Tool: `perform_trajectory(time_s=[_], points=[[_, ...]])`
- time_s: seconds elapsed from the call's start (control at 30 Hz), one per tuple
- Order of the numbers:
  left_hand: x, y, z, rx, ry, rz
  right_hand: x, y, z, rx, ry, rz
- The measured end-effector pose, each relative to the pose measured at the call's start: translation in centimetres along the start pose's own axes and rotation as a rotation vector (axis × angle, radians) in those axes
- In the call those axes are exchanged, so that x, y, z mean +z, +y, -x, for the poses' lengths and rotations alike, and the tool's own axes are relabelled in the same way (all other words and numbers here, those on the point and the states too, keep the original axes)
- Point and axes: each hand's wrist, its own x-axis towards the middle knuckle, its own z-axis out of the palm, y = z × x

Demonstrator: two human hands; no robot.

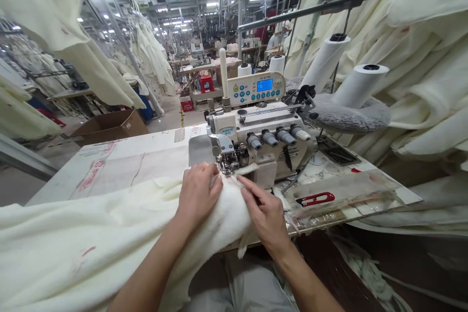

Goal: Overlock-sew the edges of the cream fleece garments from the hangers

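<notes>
Cream fleece fabric (109,234), bunched across the table, edge lying under the presser foot

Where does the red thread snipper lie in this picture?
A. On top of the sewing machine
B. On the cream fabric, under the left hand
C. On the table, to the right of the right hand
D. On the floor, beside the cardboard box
C: the red thread snipper lies flat on the table, to the right of the right hand and apart from it.

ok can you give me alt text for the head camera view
Two bare hands, left hand and right hand, press cream fleece fabric flat at the presser foot of a white overlock sewing machine. Red thread snips lie on the table to the right.
</notes>
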Motion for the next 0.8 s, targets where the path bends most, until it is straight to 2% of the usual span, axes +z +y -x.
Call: perform_trajectory(time_s=[0.1,0.2,0.3,0.37,0.53,0.6,0.63,0.7,0.8], points=[[0.1,0.1,0.0,-0.009,0.008,0.002,-0.7,0.0,0.0,0.023,-0.103,0.030],[0.1,0.2,0.1,-0.010,0.007,0.002,-1.3,-0.5,-0.2,-0.048,-0.227,0.072],[0.0,0.2,0.2,-0.013,-0.002,0.015,-1.6,-1.2,-0.4,0.012,-0.325,0.101],[0.0,0.2,0.1,-0.014,-0.008,0.030,-1.7,-1.3,-0.6,0.081,-0.320,0.090],[0.3,-0.4,-1.3,-0.006,0.002,0.008,-1.1,-0.7,-1.5,0.186,-0.192,-0.025],[0.3,-0.6,-1.7,0.002,0.012,-0.012,-0.8,-0.5,-1.8,0.237,-0.178,-0.106],[0.2,-0.7,-1.6,0.010,0.031,-0.025,-0.7,-0.4,-1.8,0.262,-0.180,-0.162],[0.3,-0.6,-0.4,0.058,0.146,-0.060,-0.5,-0.3,-1.4,0.300,-0.173,-0.291],[1.3,-0.2,3.5,0.249,0.341,-0.041,-0.2,0.2,0.2,0.358,-0.175,-0.501]])
